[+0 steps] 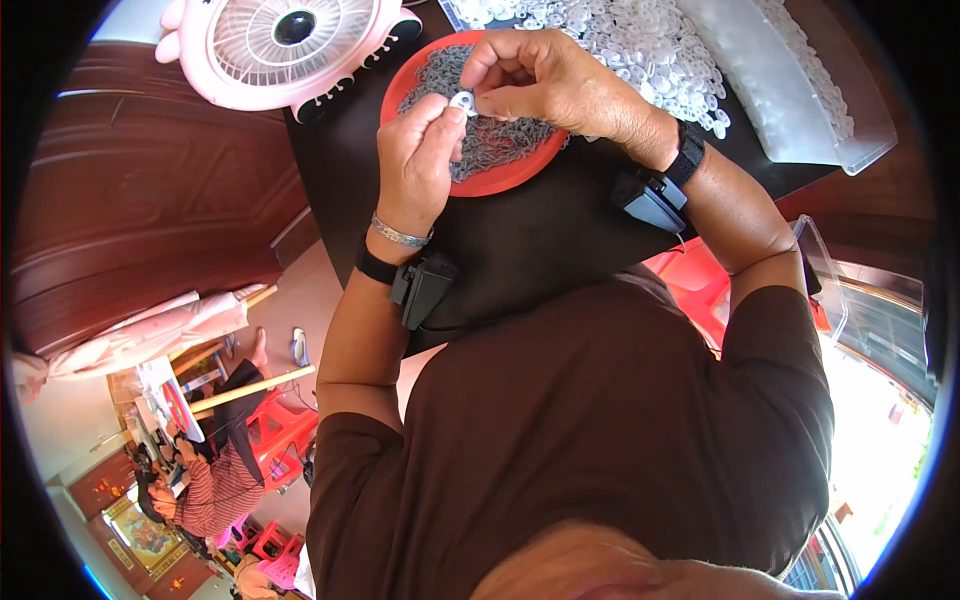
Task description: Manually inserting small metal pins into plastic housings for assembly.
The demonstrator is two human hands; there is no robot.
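Over a round red basin (510, 182) full of small grey pieces (490, 150), both of my hands come close together. Between thumb and finger, my left hand (415, 155) pinches a small white oval piece (462, 102) with a hole or dark spot in its middle. My right hand (550, 85) has its thumb and index finger drawn together at the right edge of that same piece. Whether the right fingers also hold a tiny grey piece is too small to tell. A heap of similar white pieces (640, 50) lies just beyond my right hand.
A pink fan (295, 50) stands at the far left of the black table (500, 260). To the far right lies a clear plastic tray (800, 120) with more white pieces. Behind on the left, another person (215, 490) sits at a table near red stools (280, 435).
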